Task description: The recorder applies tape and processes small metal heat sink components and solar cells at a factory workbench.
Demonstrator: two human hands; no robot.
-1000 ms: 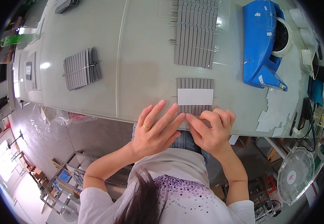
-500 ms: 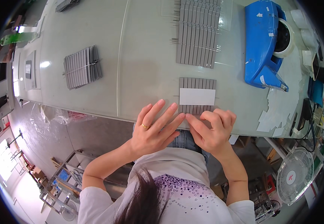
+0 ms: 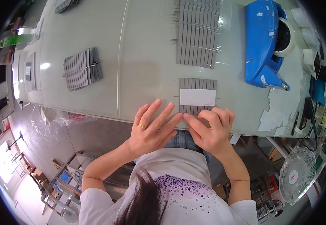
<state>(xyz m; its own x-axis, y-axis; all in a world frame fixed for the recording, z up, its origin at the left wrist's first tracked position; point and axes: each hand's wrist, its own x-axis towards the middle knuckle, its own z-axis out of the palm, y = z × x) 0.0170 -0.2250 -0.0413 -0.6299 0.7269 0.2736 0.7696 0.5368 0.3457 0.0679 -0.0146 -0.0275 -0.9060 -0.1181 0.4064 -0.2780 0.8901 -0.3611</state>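
A small panel of grey strips (image 3: 198, 83) lies side by side near the table's front edge, with a white rectangular sheet (image 3: 197, 97) across its middle. Thin wires stick out at both sides. My left hand (image 3: 151, 125) is open, fingers spread, a gold ring on one of them. Its index fingertip meets that of my right hand (image 3: 211, 131) by the panel's lower left corner. The right index finger is stretched out, its other fingers bent and apart. Nothing shows in either hand; whether the fingertips press on the strips, I cannot tell.
A longer panel of grey strips (image 3: 196, 45) lies beyond. Stacked grey strips (image 3: 82, 69) sit at the left, another stack (image 3: 66, 5) at the far left. A blue tape dispenser (image 3: 258, 45) stands right, beside white paper pieces (image 3: 281, 108). A fan (image 3: 298, 176) stands below the table.
Both hands have shifted very slightly to the left in the picture, along with a small shift of the whole view. The fingertips stay together and the panel and sheet look the same.
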